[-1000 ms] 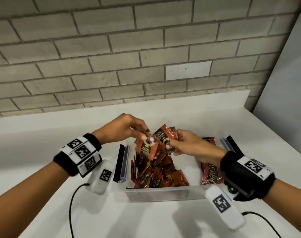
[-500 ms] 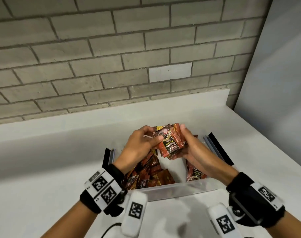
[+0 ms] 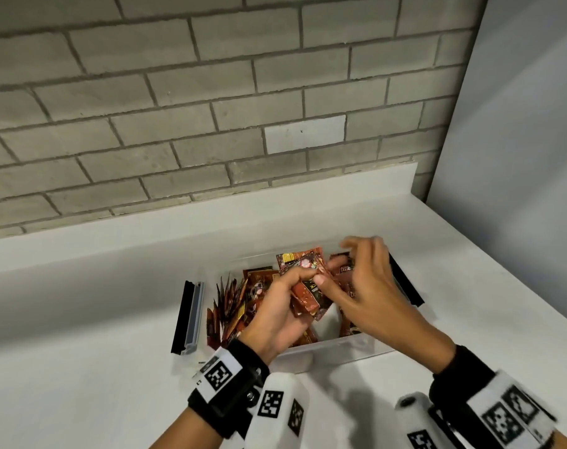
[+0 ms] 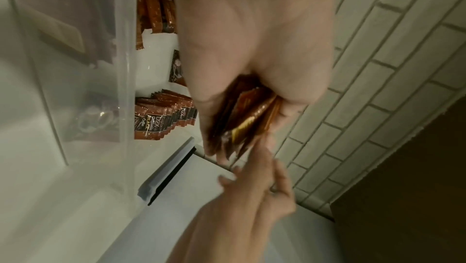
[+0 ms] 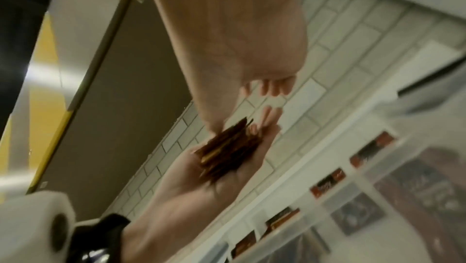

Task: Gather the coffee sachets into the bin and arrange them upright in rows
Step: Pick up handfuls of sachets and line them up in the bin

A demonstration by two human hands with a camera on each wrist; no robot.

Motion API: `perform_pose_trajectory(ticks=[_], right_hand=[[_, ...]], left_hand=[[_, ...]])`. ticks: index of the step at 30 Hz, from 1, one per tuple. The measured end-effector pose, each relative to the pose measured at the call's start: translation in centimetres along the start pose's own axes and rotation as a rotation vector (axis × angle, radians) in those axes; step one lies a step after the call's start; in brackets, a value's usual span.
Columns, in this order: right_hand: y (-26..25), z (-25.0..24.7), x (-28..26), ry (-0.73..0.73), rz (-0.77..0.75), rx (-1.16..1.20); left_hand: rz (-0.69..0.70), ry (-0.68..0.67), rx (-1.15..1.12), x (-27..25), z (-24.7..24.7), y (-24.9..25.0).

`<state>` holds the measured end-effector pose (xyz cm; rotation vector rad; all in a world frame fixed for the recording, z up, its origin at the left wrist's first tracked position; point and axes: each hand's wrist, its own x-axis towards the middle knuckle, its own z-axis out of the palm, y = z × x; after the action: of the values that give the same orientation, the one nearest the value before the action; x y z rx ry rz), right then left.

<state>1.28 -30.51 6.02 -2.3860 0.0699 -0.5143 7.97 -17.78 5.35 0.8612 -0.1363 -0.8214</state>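
Note:
A clear plastic bin (image 3: 334, 350) stands on the white counter with red-brown coffee sachets (image 3: 233, 306) leaning loosely at its left side. A short row of sachets (image 4: 161, 118) stands upright at its right end. Over the bin, my left hand (image 3: 288, 286) grips a stack of sachets (image 3: 308, 294) edge-up between thumb and fingers; the stack (image 4: 247, 120) also fills the left wrist view. My right hand (image 3: 363, 280) hovers just right of the stack with fingers spread and blurred. Its thumb touches the stack's face.
The bin's black-and-grey latch handles lie folded out at its left (image 3: 189, 315) and right (image 3: 405, 286) ends. A brick wall (image 3: 210, 108) with a white ledge rises behind. A grey panel (image 3: 518, 157) stands at the counter's right end.
Both hands held the stack together before. Now my right hand has let go and spread its fingers, and my left hand holds the stack alone, lower over the bin.

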Motion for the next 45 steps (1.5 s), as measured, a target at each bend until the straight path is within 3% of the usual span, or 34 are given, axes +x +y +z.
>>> perform_pose_trajectory(ticks=[1,4,5,10,12,16,19,22,24,28,35,40,43,45], right_hand=[[-0.1,-0.6,-0.2,-0.042,-0.061,-0.027],[-0.8,-2.0,-0.2,-0.412,-0.222,-0.223],[-0.7,-2.0,0.0,-0.474,-0.252,-0.246],[-0.5,-1.7,0.4,-0.369,-0.139,-0.098],[-0.6,-1.6,0.0,-0.331,-0.095,-0.169],[-0.5,-1.2,-0.6,-0.171,-0.159,-0.363],[-0.4,-1.9,-0.5,-0.263,-0.149,-0.317],[-0.1,-2.7,-0.1,-0.355,-0.361,-0.436],[-0.3,-3.2,0.4,-0.406,-0.41,-0.532],[-0.8,-3.6,1.1,-0.368,-0.354,-0.552],[-1.2,-4.3,0.2,-0.365,-0.106,-0.21],[-0.8,-4.3,0.4,-0.385,-0.089,-0.262],[-1.0,-4.2,0.5,-0.426,-0.163,-0.442],[-1.0,-4.1,0.4,-0.461,-0.201,-0.418]], left_hand=[[-0.002,0.003,0.037,0.1,0.0,-0.2],[-0.024,0.045,0.077,-0.1,0.2,-0.8],[-0.029,0.044,0.069,-0.2,0.4,-0.9],[0.014,0.01,0.169,-0.2,0.5,-1.3],[0.024,0.009,0.186,-0.5,0.8,-1.4],[0.024,-0.042,0.257,-0.7,1.4,-1.5],[0.016,-0.035,0.261,-0.7,1.4,-1.5],[0.017,-0.056,0.207,-0.8,1.5,-1.1],[0.005,-0.054,0.192,-0.8,1.4,-1.1],[-0.012,-0.075,0.24,-1.2,1.9,-1.1],[-0.002,-0.105,0.242,-1.0,2.1,-1.9],[-0.042,-0.074,0.144,-0.9,1.5,-2.4],[-0.034,0.014,0.164,-0.9,1.5,-2.4],[-0.032,-0.015,0.15,-0.9,1.4,-2.5]])
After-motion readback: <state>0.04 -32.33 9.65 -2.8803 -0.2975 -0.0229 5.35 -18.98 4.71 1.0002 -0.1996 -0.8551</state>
